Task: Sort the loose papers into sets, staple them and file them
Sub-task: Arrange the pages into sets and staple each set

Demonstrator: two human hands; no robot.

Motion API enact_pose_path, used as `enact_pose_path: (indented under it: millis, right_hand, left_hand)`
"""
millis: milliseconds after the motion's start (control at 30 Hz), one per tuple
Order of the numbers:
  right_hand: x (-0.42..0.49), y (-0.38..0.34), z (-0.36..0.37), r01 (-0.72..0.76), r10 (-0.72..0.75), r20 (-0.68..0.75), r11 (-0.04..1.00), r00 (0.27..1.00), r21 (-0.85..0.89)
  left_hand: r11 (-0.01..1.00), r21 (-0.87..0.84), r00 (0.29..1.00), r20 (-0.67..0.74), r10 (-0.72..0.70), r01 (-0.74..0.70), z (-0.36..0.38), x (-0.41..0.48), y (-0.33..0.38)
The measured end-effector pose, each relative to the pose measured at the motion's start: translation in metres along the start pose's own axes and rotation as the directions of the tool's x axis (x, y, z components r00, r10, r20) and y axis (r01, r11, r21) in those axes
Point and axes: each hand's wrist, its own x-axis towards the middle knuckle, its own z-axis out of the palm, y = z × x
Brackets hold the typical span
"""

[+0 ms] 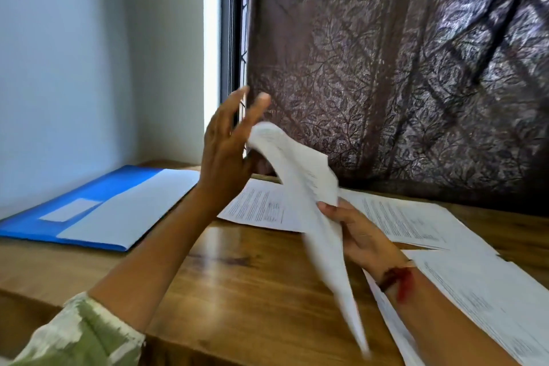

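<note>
My right hand grips a set of white printed papers held up above the wooden table; the sheets bend over at the top and are blurred. My left hand is raised beside the curled top of the set, fingers straight and spread, holding nothing. More printed sheets lie flat on the table: one behind the held set, a pile at the right, and another pile near the right edge. A blue folder lies at the left with a white sheet on it.
A dark leaf-patterned curtain hangs right behind the table. A pale wall and a window frame stand at the left. Bare wood shows in the middle and front of the table.
</note>
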Motion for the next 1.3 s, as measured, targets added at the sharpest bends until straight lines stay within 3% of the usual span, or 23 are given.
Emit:
enact_pose_path:
  millis: [33,67,100,167,200,267,333,467,600,700,800,933,1100,1167,1300]
  right_hand:
    - [0.002,0.000,-0.003,0.069,-0.068,-0.062,0.998,0.996,0.006]
    - [0.002,0.000,-0.007,0.142,-0.142,-0.126,0.990,0.982,-0.010]
    - [0.001,-0.001,-0.011,0.204,-0.209,-0.202,0.978,0.957,-0.048]
    - [0.000,0.000,-0.019,0.286,-0.332,-0.297,0.940,0.895,-0.188]
    - [0.000,-0.001,-0.021,0.303,-0.386,-0.327,0.912,0.863,-0.276]
    - [-0.002,-0.006,-0.022,0.338,-0.521,-0.335,0.813,0.785,-0.474]
    - [-0.003,-0.012,-0.019,0.347,-0.608,-0.309,0.721,0.731,-0.599]
    - [0.000,-0.006,-0.013,0.330,-0.631,-0.299,0.683,0.716,-0.651]
    - [0.004,0.003,-0.013,0.206,-0.438,-0.294,0.788,0.849,-0.580]
    - [0.004,0.012,-0.026,0.064,-0.202,-0.268,0.893,0.942,-0.446]
    - [0.000,0.015,-0.028,0.047,-0.149,-0.246,0.925,0.958,-0.376]
    - [-0.002,0.006,-0.009,0.171,-0.422,-0.290,0.770,0.859,-0.615]
    - [-0.012,0.000,0.015,0.386,-0.736,-0.160,0.511,0.657,-0.768]
    - [-0.016,-0.004,0.023,0.448,-0.770,-0.150,0.504,0.620,-0.739]
    - [-0.021,-0.008,0.036,0.494,-0.764,-0.157,0.544,0.626,-0.678]
  left_hand:
    - [0.950,-0.170,0.963,0.107,-0.247,0.262,0.015,-0.013,-0.005]
    - [0.816,-0.343,0.878,0.300,-0.373,0.464,0.020,-0.020,-0.005]
    - [0.607,-0.450,0.747,0.506,-0.431,0.655,0.020,-0.028,-0.003]
    - [0.098,-0.470,0.470,0.797,-0.380,0.877,0.032,-0.054,-0.002]
    - [-0.104,-0.368,0.317,0.889,-0.330,0.924,0.030,-0.064,0.002]
    - [-0.293,-0.197,0.167,0.978,-0.124,0.936,0.027,-0.071,0.008]
    - [-0.239,-0.182,0.158,0.980,-0.119,0.954,0.029,-0.075,0.010]
    - [-0.299,-0.269,0.219,0.957,-0.188,0.916,0.038,-0.089,0.008]
    - [-0.321,-0.359,0.254,0.911,-0.325,0.876,0.040,-0.092,0.013]
    - [-0.287,-0.372,0.220,0.867,-0.448,0.883,0.041,-0.094,0.012]
    - [-0.212,-0.384,0.223,0.817,-0.532,0.899,0.045,-0.096,0.014]
    - [-0.126,-0.490,0.340,0.746,-0.573,0.863,0.042,-0.088,0.023]
    - [0.151,-0.603,0.542,0.543,-0.642,0.783,0.034,-0.070,0.033]
    - [0.190,-0.640,0.582,0.484,-0.653,0.745,0.029,-0.060,0.037]
    - [0.212,-0.679,0.622,0.443,-0.645,0.703,0.022,-0.048,0.043]
